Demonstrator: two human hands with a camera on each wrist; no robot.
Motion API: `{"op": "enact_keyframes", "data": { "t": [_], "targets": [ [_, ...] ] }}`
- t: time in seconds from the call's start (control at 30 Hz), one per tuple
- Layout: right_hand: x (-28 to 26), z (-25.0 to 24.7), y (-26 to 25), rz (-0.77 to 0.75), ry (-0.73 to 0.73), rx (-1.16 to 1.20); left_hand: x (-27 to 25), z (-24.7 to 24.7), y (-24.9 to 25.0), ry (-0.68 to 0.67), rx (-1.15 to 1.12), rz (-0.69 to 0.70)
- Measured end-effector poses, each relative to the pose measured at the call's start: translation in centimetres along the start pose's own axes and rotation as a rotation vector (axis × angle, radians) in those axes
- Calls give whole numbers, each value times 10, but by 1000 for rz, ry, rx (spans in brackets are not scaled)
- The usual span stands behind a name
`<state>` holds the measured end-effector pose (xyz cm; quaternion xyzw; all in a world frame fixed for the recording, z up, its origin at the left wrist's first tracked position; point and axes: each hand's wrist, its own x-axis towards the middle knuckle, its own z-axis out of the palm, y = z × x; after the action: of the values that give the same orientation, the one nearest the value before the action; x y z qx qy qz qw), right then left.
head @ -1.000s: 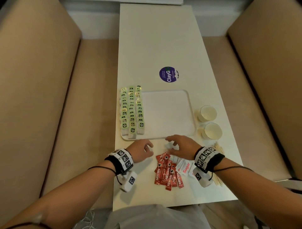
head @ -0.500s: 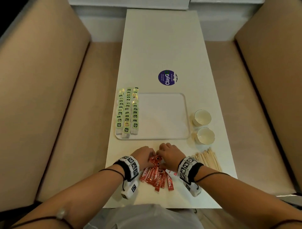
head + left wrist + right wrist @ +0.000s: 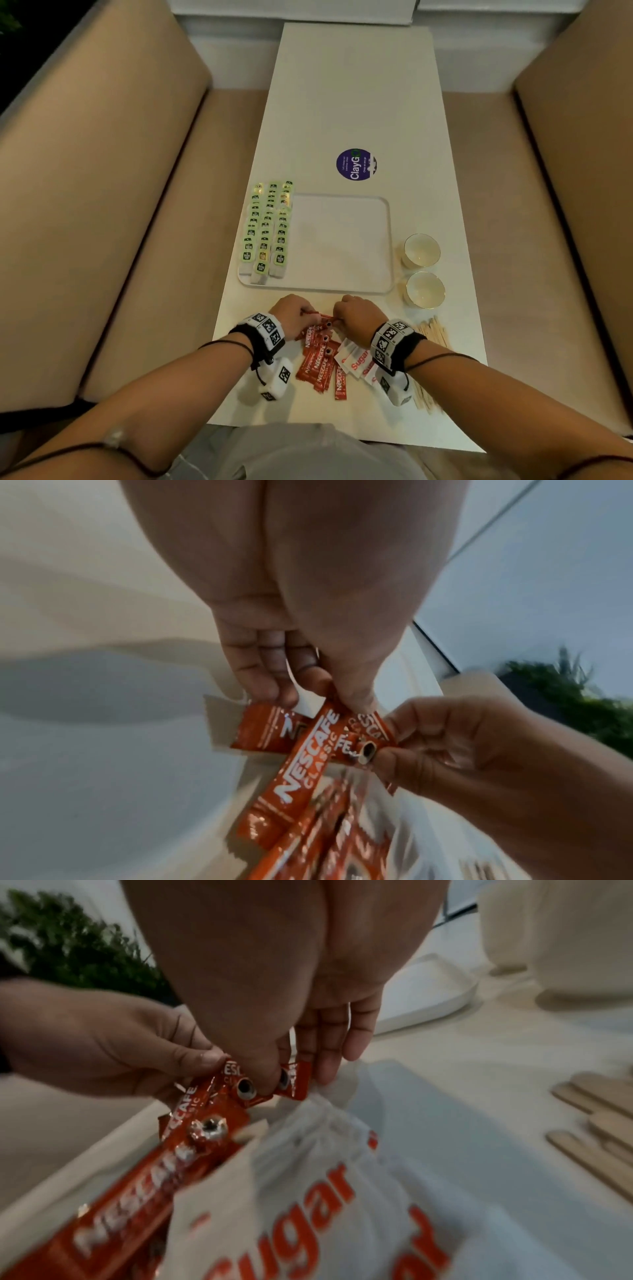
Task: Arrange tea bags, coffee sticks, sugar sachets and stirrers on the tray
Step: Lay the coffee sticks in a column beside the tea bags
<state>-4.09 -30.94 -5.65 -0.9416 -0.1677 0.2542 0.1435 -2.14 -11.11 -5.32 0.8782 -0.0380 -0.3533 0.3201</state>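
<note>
Several red coffee sticks (image 3: 322,356) lie fanned on the table just in front of the white tray (image 3: 342,289). My left hand (image 3: 294,318) pinches the far ends of the coffee sticks (image 3: 308,739) between thumb and fingers. My right hand (image 3: 356,317) pinches the same bunch (image 3: 240,1088) from the other side. Green tea bags (image 3: 267,229) stand in three rows along the tray's left part. White sugar sachets (image 3: 356,359) lie under my right wrist, with the wooden stirrers (image 3: 433,337) to their right.
Two white cups (image 3: 422,250) (image 3: 425,289) stand right of the tray. A purple round sticker (image 3: 356,164) lies beyond the tray. Beige bench seats (image 3: 120,205) flank the narrow white table (image 3: 352,85). The tray's middle and right part is bare.
Both hands came back from the tray's front edge to the coffee sticks and closed on their far ends, now meeting over the bunch.
</note>
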Motion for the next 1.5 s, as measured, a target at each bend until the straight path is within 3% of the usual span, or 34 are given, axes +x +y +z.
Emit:
{"op": "enact_keyframes", "data": {
  "t": [0.17, 0.37, 0.7, 0.9, 1.03, 1.27, 1.5],
  "targets": [
    [-5, -17, 4, 59, 39, 243, 1, -15, 8, 58, -230, 7],
    [-10, -32, 7, 79, 133, 453, 0, -22, 27, 30, -601, -42],
    [-14, -61, 10, 64, 178, 623, 1, -36, 33, 200, -714, 31],
    [-16, -76, 12, 118, 278, 651, 1, -45, 37, 280, -812, 11],
    [-17, -81, -4, 26, 209, 659, 3, -45, 40, 307, -853, 17],
    [-8, -81, -17, 35, 164, 700, -3, -42, 41, 250, -963, 22],
    [6, -87, -9, 104, 260, 707, -14, -48, 33, -28, -809, 115]
  ]
}}
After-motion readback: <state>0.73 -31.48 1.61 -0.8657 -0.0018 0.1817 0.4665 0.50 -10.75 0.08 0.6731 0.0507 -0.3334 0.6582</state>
